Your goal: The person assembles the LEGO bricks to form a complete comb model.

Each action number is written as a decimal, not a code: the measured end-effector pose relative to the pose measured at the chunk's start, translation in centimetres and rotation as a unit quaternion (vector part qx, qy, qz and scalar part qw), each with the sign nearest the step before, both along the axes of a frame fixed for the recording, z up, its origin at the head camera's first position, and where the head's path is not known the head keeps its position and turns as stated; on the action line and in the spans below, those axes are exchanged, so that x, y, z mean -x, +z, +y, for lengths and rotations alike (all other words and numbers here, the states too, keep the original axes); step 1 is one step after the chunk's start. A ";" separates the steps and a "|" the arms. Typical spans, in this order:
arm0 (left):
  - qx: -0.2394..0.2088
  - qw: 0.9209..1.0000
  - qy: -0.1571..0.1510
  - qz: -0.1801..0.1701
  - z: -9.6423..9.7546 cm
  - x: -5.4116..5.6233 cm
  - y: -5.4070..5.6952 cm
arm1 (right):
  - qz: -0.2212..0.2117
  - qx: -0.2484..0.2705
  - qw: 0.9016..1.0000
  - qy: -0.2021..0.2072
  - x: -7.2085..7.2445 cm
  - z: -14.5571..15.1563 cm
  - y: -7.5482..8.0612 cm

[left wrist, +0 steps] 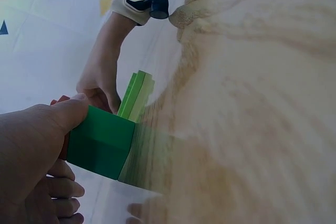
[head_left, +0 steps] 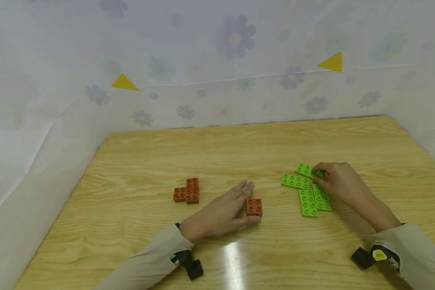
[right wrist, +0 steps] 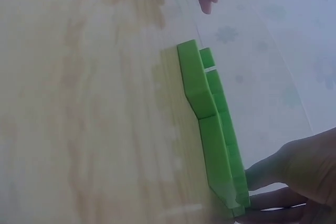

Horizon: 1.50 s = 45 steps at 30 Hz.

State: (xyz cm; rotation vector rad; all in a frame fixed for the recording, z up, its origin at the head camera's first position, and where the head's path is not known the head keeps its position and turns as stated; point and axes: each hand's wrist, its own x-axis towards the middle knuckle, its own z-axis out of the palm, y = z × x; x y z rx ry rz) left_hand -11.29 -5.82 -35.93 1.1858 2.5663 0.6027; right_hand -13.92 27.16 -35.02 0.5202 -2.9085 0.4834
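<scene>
While the left hand [head_left: 221, 212] lies low over the tabletop [head_left: 210, 155] with its fingers straight, a stack [head_left: 254, 206] stands in the fork between its thumb and forefinger. The thumb runs along the near side of the stack and touches it; the hand is not clenched round it. From above, the stack shows an orange top with four studs; the left wrist view shows a dark green brick [left wrist: 100, 142] below that.

To the right, the right hand [head_left: 342, 185] reaches over a cluster of light green plates, its thumb and forefinger bent and pinching the right end of the far plate [head_left: 304, 169]. Whether that plate is lifted at all, I cannot tell. Just nearer lies the left plate [head_left: 294, 181], pointing out toward the stack. Two more, the middle plate [head_left: 307, 203] and the right plate [head_left: 322, 199], lie side by side on the near side of the cluster, studs up.

Well left of the stack, three orange bricks [head_left: 192, 196] sit close together in an L. Each sleeve carries a black camera [head_left: 362, 258]. Behind the tabletop hangs a pale flowered cloth [head_left: 192, 44] with two yellow triangles [head_left: 334, 63].
</scene>
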 end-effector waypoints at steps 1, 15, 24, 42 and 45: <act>0.000 1.000 0.000 0.000 0.0 0.0 0.0 | -0.001 0.002 1.000 0.000 0.0 0.0 0.0; -0.003 1.000 -0.001 0.000 0.1 0.1 -0.2 | 0.076 0.051 0.996 0.021 -0.5 -0.1 0.1; -0.005 1.000 -0.006 0.002 0.2 0.3 -0.2 | 0.100 0.080 0.991 0.044 -1.4 -1.6 0.8; 0.000 1.000 -0.001 0.007 0.4 0.3 -0.1 | 0.146 0.115 0.970 0.159 -3.6 -4.8 1.4; -0.002 1.000 0.002 0.008 0.4 0.3 -0.1 | 0.141 0.130 0.966 0.175 -4.1 -5.4 1.5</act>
